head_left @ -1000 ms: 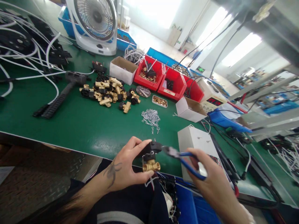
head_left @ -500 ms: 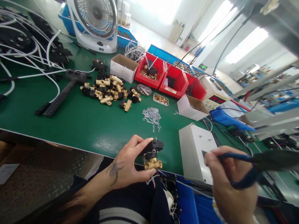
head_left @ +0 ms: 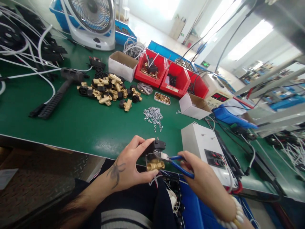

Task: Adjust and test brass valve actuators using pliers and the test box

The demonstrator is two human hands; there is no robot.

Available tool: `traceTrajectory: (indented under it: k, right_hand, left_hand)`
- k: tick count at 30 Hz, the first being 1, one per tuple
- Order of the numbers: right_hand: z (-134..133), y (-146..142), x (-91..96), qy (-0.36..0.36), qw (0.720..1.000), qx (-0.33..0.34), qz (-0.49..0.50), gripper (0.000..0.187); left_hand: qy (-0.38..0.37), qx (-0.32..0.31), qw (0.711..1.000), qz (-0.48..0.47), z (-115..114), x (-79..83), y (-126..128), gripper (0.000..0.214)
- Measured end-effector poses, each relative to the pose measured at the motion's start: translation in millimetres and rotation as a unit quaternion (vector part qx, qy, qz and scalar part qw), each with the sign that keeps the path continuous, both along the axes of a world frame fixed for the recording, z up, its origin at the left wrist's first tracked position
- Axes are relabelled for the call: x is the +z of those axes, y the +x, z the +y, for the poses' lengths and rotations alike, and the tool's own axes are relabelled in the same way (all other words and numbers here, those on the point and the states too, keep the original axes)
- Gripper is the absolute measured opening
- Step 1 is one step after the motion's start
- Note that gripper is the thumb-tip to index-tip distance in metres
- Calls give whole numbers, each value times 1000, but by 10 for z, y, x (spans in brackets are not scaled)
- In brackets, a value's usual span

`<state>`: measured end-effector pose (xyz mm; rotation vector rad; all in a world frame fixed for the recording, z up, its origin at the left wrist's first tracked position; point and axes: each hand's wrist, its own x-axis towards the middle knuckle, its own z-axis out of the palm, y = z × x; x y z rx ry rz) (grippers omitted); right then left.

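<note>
My left hand point(head_left: 130, 163) grips a brass valve point(head_left: 155, 165) with a black plastic part point(head_left: 158, 145) on top, thumb below and fingers above. My right hand point(head_left: 202, 175) is closed round the blue handles of a pair of pliers point(head_left: 177, 163). The pliers' jaws point left and are at the neck of the valve, where a thin wire clip shows; whether they bite on the clip I cannot make out. Beyond my hands lies a heap of wire spring clips point(head_left: 153, 116) on the green bench point(head_left: 78, 127).
A pile of brass valves point(head_left: 111, 89) and a hammer point(head_left: 59, 92) lie to the left. Red bins point(head_left: 174, 81), a tray of small brass parts point(head_left: 162, 98) and a white fan point(head_left: 91, 19) stand farther back. A grey switch box point(head_left: 197, 140) stands beside my right hand.
My right hand has swung the pliers in from the right, and their jaws are now at the valve's neck. My left hand still holds the valve in about the same place.
</note>
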<state>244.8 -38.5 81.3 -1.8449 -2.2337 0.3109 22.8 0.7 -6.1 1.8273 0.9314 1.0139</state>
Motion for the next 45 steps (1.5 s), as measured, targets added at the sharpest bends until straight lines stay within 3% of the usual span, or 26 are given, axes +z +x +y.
traceTrajectory:
  k: [5, 7, 9, 11, 15, 19, 24, 27, 33, 36, 38, 41, 43, 45]
  right_hand:
    - [-27, 20, 91, 188, 976, -109, 20, 9]
    - [-39, -1, 40, 149, 986, -74, 0, 9]
    - [-42, -29, -17, 43, 999, -12, -27, 13]
    - [-39, -45, -31, -5, 1000, -7, -23, 13]
    - [-11, -72, 20, 64, 991, -69, 94, 5]
    - [75, -222, -42, 33, 981, 28, 188, 6]
    - [160, -393, -120, 31, 982, 125, 138, 13]
    - [164, -398, -102, 24, 983, 157, 90, 15]
    - [170, -392, -59, 48, 977, 207, 33, 20]
    - [142, -330, -8, 67, 985, 149, 61, 10]
    - [88, -234, -1, 113, 987, 46, 103, 9]
    - [-23, -71, -72, 217, 956, -119, 157, 18]
    - [-85, -3, -133, 192, 965, -120, 131, 19]
    - [-126, 18, -152, 92, 992, -53, 74, 12]
  left_hand:
    - [7, -8, 1000, 4, 6, 4, 0, 68]
    - [4, -7, 1000, 8, 13, 5, -1, 69]
    - [-1, -7, 1000, 15, 16, 8, -3, 70]
    - [-1, -8, 1000, 19, 13, 15, -5, 70]
    - [2, -10, 1000, 12, -16, 25, 21, 68]
    - [17, 15, 1000, 11, -48, 5, 73, 58]
    - [44, -7, 999, 0, -33, 10, 67, 55]
    - [46, -36, 998, 13, -13, 17, 49, 51]
    - [76, -30, 997, 13, 9, -33, 70, 54]
    - [33, -23, 999, 12, 6, 14, 69, 49]
    - [3, -13, 1000, 8, -1, 61, 62, 43]
    - [-21, -4, 1000, 7, -11, 103, 54, 39]
    - [-26, 3, 1000, 5, -15, 109, 53, 40]
    - [-22, 5, 1000, 5, -20, 105, 56, 40]
